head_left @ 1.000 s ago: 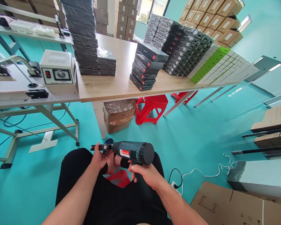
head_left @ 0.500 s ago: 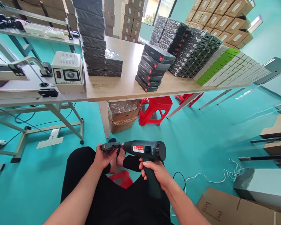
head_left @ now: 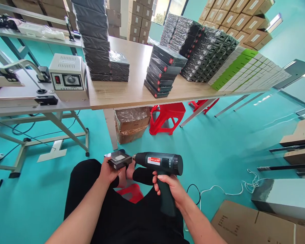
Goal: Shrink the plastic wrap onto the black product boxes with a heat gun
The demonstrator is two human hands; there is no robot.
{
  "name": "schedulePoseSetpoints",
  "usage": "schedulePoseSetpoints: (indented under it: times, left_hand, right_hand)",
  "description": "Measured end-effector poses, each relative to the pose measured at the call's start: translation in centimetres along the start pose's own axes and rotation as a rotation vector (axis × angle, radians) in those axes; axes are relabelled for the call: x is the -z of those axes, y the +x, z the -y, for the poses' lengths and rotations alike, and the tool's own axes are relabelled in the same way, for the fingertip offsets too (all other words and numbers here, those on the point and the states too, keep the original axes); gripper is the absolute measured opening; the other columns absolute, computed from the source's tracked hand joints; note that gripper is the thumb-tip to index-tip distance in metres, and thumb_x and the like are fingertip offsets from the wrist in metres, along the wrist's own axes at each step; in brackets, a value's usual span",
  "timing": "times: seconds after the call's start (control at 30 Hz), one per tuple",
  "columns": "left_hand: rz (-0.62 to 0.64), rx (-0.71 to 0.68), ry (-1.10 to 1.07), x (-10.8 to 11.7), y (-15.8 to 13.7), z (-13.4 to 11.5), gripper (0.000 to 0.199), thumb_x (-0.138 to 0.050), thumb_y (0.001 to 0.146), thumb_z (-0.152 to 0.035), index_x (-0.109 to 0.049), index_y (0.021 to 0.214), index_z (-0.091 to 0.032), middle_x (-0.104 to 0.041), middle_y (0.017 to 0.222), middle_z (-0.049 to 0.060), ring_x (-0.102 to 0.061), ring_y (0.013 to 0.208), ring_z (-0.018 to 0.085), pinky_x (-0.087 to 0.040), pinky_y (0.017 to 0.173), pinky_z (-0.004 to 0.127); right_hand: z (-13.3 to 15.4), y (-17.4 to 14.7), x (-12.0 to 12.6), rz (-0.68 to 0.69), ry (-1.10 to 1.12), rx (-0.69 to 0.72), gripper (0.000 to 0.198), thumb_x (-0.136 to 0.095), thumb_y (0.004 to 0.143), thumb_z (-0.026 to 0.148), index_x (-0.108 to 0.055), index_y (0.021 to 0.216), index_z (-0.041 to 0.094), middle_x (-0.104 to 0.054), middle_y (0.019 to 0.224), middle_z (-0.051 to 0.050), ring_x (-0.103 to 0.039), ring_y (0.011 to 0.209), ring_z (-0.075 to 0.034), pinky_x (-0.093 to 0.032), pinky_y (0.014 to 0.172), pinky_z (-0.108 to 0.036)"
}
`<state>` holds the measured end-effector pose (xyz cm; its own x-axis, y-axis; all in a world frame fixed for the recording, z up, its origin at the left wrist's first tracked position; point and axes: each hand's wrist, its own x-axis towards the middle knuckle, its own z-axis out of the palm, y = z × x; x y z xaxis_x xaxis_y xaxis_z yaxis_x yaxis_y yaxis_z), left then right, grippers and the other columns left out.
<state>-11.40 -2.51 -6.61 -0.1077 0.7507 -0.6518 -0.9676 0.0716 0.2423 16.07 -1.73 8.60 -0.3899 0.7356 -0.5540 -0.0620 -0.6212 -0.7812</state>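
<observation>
In the head view, my right hand point(head_left: 169, 186) is closed round the grip of a dark heat gun point(head_left: 159, 162) with a red and white label. Its nozzle points left, at the edge of a small black box point(head_left: 119, 159). My left hand point(head_left: 109, 173) holds this box from below and from its left side, with a pale patch on its face turned up. Nozzle and box are very close; I cannot tell whether they touch. Both are held above my lap, between my knees.
Ahead stands a wooden table point(head_left: 117, 96) with a short stack of film-wrapped black boxes point(head_left: 165, 71) and taller stacks behind. At left is a sealing machine point(head_left: 68, 78). A red stool point(head_left: 167, 117) and a carton point(head_left: 132, 125) sit below. A white cable point(head_left: 218, 190) crosses the floor at right.
The black box has tilted in my left hand, so its broad face now shows instead of mostly its edge. The heat gun stays pointed at it. The whole view has shifted slightly.
</observation>
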Motion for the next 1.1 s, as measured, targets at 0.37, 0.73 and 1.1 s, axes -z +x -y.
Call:
schedulePoseSetpoints:
  times: [0.37,0.73,1.1]
  left_hand:
    - [-0.128,-0.112,0.048,-0.2,0.7,-0.2,0.044,-0.046,0.045,-0.01,-0.062,0.086,-0.013,-0.07,0.082,0.011,-0.068,0.082,0.03,-0.056,0.078,0.048]
    - [-0.101,-0.147,0.037,-0.3,0.3,0.0,0.044,-0.047,0.05,-0.013,-0.065,0.091,-0.013,-0.07,0.083,0.012,-0.068,0.088,0.033,-0.055,0.08,0.05]
    - [-0.154,-0.172,0.081,-0.1,0.8,0.2,0.035,-0.047,0.053,-0.016,-0.062,0.084,-0.013,-0.068,0.077,0.011,-0.067,0.071,0.029,-0.057,0.068,0.046]
  right_hand:
    - [0.0,-3.0,2.1,0.064,-0.023,-0.057,0.028,-0.059,0.08,0.025,-0.064,0.103,0.011,-0.065,0.082,-0.008,-0.06,0.06,-0.015,-0.049,0.052,-0.026]
    - [0.1,-3.4,0.9,0.156,-0.081,-0.098,0.03,-0.062,0.077,0.027,-0.065,0.101,0.011,-0.065,0.081,-0.007,-0.06,0.059,-0.015,-0.048,0.052,-0.026]
    - [-0.2,-3.5,1.2,0.089,-0.137,-0.064,0.03,-0.065,0.076,0.028,-0.066,0.101,0.012,-0.066,0.083,-0.007,-0.059,0.06,-0.014,-0.049,0.055,-0.027]
